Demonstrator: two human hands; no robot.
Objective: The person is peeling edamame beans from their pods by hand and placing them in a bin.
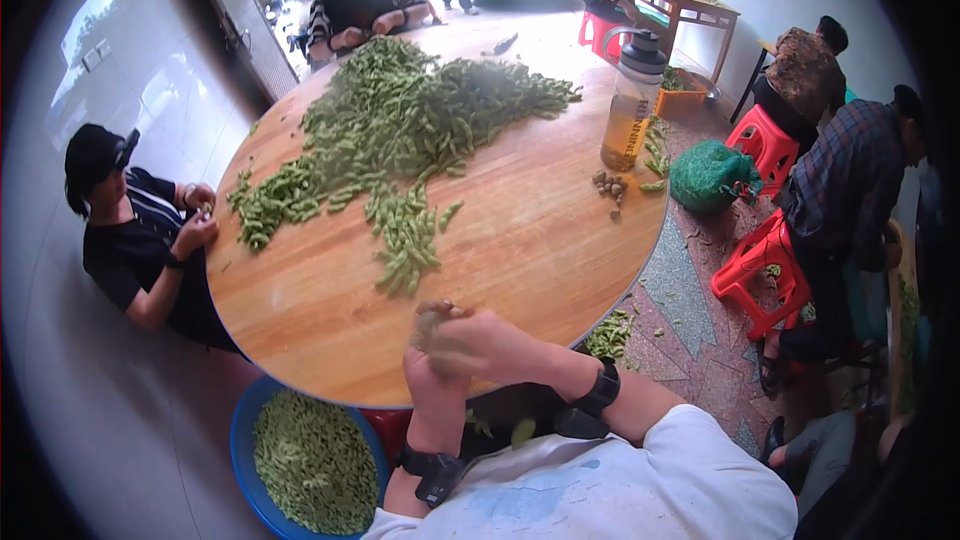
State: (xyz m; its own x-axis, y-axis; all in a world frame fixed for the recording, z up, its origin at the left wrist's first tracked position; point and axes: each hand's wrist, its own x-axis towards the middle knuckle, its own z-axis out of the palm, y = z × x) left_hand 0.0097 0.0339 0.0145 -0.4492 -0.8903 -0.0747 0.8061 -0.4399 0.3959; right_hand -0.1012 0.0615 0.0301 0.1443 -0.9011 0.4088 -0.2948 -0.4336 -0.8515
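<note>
Over the near edge of the round wooden table (540, 270), my left hand (436, 385) and my right hand (485, 345) meet, fingers curled together. Motion smears them, and whatever sits between them is hidden. A small green piece, perhaps a pod shell (523, 430), hangs blurred in the air below my right wrist. Just beyond my hands a tongue of green soybean pods (405, 240) runs out of the big pod heap (420, 120). At lower left, below the table edge, a blue basin (243, 460) holds many shelled green beans (315, 460).
A tall bottle of amber drink (628, 110) stands at the table's right, near small brown lumps (608, 187). Co-workers sit at the left (140, 230) and far side (360, 5). Red stools (760, 270), a green net sack (705, 178) and scattered pods (612, 335) occupy the right floor.
</note>
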